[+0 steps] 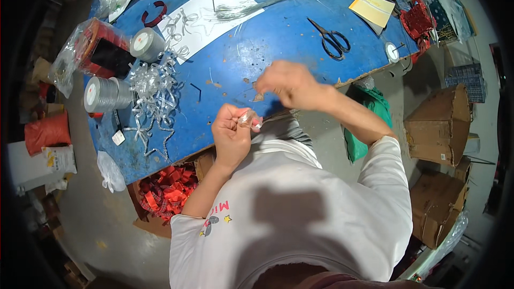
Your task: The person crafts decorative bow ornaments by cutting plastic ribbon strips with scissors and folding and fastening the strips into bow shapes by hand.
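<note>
Head view: left hand (231, 128) pinches a small silvery ribbon piece (247, 119); right hand (284, 83), fingers curled, grip unclear, hovers above the blue worktop (267, 37).

A single head-worn fisheye camera looks steeply down from close above at a blue table (278, 27) and the person's own white-shirted chest, edges curving toward the rim.
</note>
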